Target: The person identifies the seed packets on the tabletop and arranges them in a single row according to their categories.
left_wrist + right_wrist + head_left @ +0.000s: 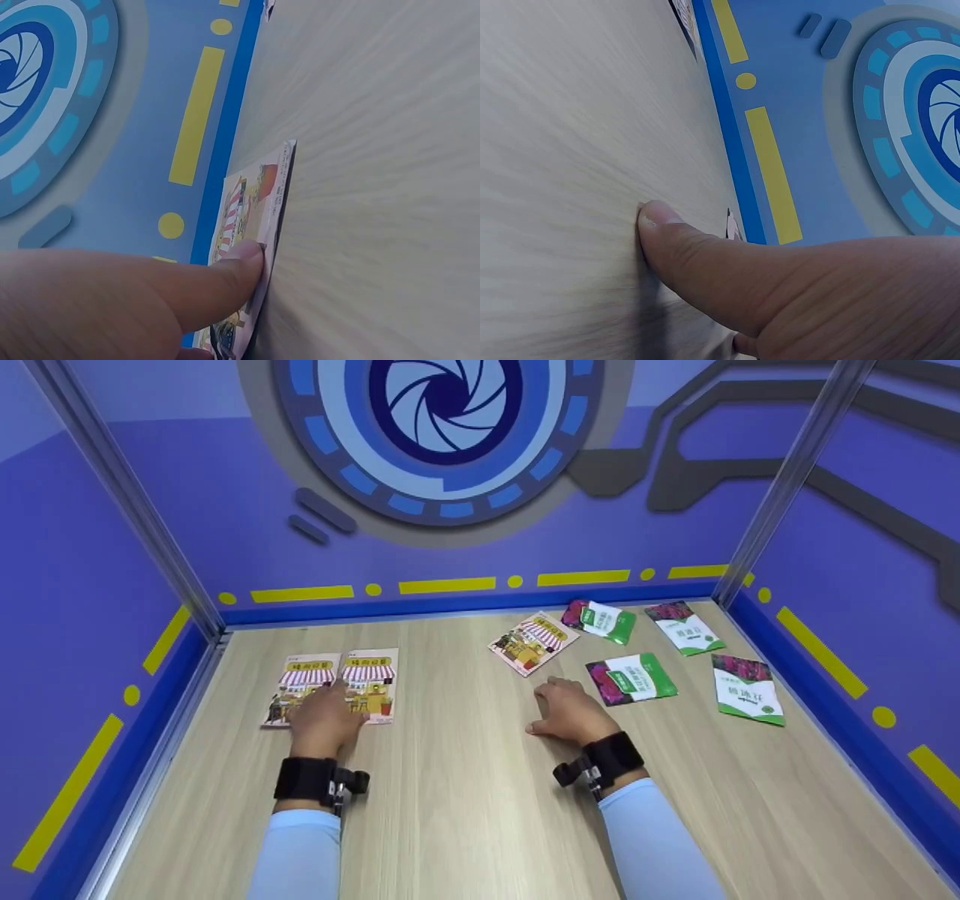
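Two pink packets with a striped-awning shop picture lie side by side at the table's left, the left packet point(300, 667) against the right packet point(375, 679). My left hand point(324, 720) rests over their lower halves, fingers near the line where they meet. In the left wrist view its thumb point(244, 262) lies on the right packet near its edge. My right hand point(574, 712) holds nothing and is low over the wood, fingers loosely bent, thumb tip point(656, 214) at the tabletop. Just beyond it lies a third pink packet point(534, 643), turned at an angle.
Several green and white packets with magenta flowers lie at the right: one packet point(632, 679) beside my right hand, another point(600, 621) at the back, a third point(684, 628) near the corner. Blue panels point(187, 525) wall the wooden table point(457, 780) at back and sides.
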{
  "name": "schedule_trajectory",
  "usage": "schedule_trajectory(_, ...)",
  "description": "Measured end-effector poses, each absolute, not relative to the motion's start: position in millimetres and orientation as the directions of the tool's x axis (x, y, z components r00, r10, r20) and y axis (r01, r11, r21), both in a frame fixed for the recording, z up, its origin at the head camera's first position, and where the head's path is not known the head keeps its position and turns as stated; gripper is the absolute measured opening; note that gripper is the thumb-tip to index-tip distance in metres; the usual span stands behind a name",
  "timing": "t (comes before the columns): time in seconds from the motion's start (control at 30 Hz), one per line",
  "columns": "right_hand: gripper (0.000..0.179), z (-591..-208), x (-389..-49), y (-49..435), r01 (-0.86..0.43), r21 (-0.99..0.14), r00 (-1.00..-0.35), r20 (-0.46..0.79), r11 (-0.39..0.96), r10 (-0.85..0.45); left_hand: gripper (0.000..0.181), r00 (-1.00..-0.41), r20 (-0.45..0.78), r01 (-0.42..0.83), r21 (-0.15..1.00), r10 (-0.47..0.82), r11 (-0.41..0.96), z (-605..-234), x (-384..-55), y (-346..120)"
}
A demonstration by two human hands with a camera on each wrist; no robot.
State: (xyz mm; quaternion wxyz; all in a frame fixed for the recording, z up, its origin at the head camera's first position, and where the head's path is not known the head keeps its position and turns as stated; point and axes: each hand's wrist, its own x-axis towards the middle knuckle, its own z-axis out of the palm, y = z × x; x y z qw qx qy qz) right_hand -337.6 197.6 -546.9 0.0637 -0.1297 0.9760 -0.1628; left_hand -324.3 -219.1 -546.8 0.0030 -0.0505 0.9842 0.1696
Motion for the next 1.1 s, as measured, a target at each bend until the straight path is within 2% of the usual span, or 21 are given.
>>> schedule_trajectory(0.27,0.078,-548,-339,198,-0.24,-0.314,-0.959,-0.071,0.919,-0.274,0.088,-0.995,-0.043,-0.095,0.388,-0.085,0.917,-549,-326,-220)
schedule_trajectory(0.73,0.077,-546,-337,197,-0.239,-0.323,-0.959,-0.07,0.916,-0.275,0.06,-1.0,0.005,0.003,0.374,0.001,0.928,-545,-326,-213)
schedule_trajectory(1.1,0.079,-549,-339,197,-0.227,-0.321,-0.959,-0.088,0.919,-0.268,0.065,-1.0,0.023,-0.001,0.365,-0.01,0.931,-554,-326,-210)
